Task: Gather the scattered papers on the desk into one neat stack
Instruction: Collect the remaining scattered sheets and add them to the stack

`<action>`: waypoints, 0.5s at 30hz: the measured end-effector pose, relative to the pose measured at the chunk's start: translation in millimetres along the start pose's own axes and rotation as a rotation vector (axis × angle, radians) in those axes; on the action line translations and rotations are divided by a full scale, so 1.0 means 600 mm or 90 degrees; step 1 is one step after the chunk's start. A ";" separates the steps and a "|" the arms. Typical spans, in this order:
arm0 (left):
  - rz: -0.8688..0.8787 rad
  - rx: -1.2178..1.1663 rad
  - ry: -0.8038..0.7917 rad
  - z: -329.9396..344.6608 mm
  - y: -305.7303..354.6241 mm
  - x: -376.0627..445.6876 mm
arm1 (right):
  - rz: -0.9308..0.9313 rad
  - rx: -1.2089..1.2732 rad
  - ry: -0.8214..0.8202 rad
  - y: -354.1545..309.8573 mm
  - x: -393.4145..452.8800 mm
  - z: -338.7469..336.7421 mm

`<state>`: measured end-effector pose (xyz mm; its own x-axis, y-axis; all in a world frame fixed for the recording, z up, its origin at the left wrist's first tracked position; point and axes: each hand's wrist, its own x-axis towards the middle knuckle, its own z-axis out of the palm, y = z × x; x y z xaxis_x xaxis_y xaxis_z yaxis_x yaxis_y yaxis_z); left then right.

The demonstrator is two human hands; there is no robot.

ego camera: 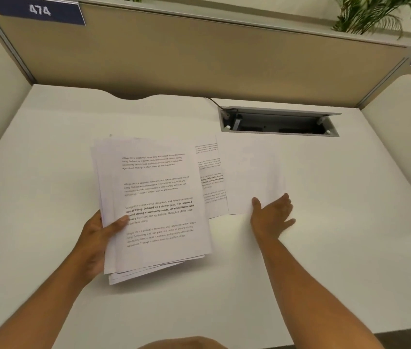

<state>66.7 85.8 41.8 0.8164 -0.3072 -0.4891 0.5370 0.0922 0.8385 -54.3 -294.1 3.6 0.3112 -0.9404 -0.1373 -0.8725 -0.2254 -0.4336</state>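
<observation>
My left hand [100,238] grips a loose stack of printed papers [156,205] by its left edge, thumb on the top sheet, and the sheets in it are fanned and uneven. To its right a printed sheet [212,187] lies flat on the white desk [48,152], partly covered by a blank sheet [249,172]. My right hand [272,217] rests with spread fingers on the near right corner of the blank sheet, holding nothing.
An open cable tray [277,122] with a raised lid is sunk into the desk at the back right, a dark cable running to it. Beige partition panels [199,54] wall the desk at the back and sides. A plant [375,13] stands beyond the partition.
</observation>
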 end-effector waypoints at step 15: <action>0.021 -0.086 0.045 0.002 0.012 -0.005 | -0.681 0.249 0.184 -0.047 -0.061 -0.107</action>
<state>67.7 86.6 49.5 0.8445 -0.2352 -0.4812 0.5293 0.2298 0.8167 -65.2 -269.9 78.0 0.6742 -0.3535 0.6484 -0.0277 -0.8895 -0.4561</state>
